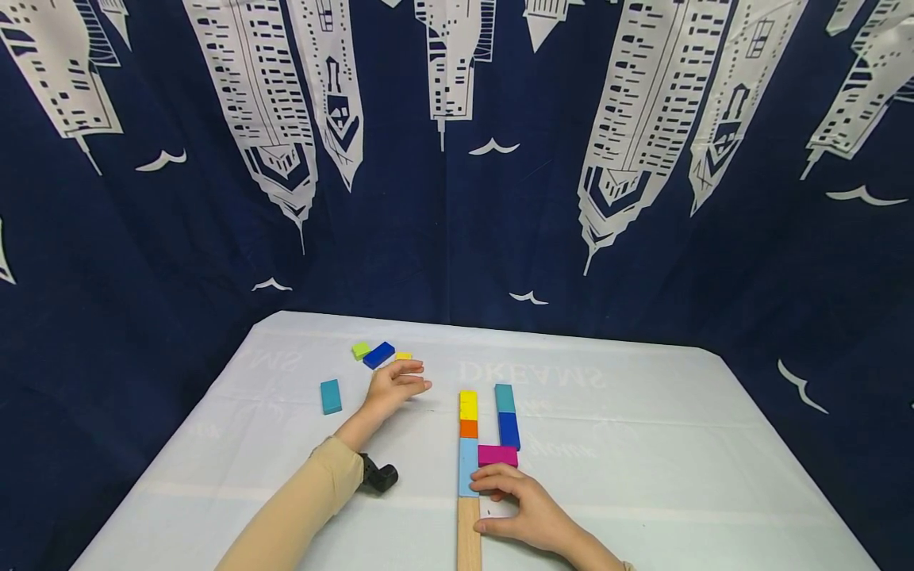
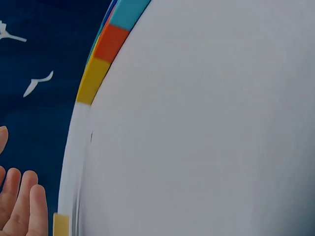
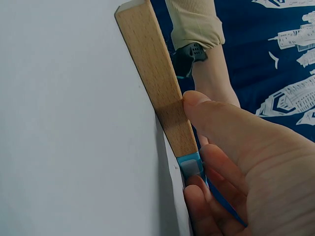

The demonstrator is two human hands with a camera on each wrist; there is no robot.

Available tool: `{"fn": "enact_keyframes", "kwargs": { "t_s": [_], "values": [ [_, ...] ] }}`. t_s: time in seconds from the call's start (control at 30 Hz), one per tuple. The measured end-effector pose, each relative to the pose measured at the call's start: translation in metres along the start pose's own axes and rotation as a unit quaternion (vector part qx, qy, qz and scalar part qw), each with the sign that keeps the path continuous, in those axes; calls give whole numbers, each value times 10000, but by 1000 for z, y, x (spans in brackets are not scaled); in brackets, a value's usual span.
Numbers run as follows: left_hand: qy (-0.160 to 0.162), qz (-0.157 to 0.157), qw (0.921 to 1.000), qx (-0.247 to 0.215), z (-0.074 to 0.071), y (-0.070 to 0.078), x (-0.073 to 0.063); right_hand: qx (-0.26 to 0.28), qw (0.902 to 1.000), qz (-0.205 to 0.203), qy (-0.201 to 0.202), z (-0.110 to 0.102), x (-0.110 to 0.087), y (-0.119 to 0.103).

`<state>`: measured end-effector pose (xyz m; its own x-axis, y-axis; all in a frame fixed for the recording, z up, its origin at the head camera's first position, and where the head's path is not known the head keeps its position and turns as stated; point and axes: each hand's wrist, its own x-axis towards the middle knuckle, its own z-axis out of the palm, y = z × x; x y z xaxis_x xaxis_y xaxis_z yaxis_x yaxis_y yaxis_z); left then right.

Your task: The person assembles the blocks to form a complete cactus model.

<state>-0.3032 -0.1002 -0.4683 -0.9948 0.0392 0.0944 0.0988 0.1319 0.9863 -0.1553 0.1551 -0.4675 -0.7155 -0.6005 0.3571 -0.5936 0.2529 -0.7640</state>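
Observation:
A straight row of blocks runs down the middle of the table: yellow (image 1: 468, 405), orange (image 1: 468, 429), light blue (image 1: 467, 456) and a long plain wooden block (image 1: 468, 535). My right hand (image 1: 524, 511) lies along the row's right side. Its thumb touches the wooden block's edge, and its fingertips rest on the light blue block. Beyond those fingers a magenta block (image 1: 497, 455) sits crosswise against the row. My left hand (image 1: 391, 391) holds nothing, its fingers loosely extended above the table. A second yellow block (image 1: 403, 356), partly hidden, lies just past it.
A teal block (image 1: 505, 398) and a dark blue block (image 1: 508, 431) stand end to end right of the row. At the far left lie a lime green block (image 1: 360, 350), another dark blue block (image 1: 379, 354) and another teal block (image 1: 331, 396). Dark patterned cloth (image 1: 443, 238) hangs behind.

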Motion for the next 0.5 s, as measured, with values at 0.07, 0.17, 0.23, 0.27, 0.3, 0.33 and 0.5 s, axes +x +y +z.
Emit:
{"fn": "enact_keyframes", "kwargs": {
  "t_s": [0.07,0.17,0.23,0.27,0.3,0.33,0.5],
  "values": [
    [149,-41,9999,33,-9,0,1,-5,10000,-29,7,0,0,0],
    [383,-74,9992,87,-21,0,2,-18,10000,-40,12,0,0,0],
    [537,-69,9985,97,-28,-1,3,-16,10000,-22,15,0,0,0],
    [623,-87,9980,99,-31,-1,4,-8,10000,-11,12,0,0,0],
    [693,-79,9975,79,-34,-2,4,4,10000,1,9,0,0,0],
    [767,-65,9970,33,-36,-3,4,14,10000,10,7,0,0,0],
    [1011,-41,9948,-96,-45,-9,4,48,10000,16,-3,0,0,0]
  ]
}}
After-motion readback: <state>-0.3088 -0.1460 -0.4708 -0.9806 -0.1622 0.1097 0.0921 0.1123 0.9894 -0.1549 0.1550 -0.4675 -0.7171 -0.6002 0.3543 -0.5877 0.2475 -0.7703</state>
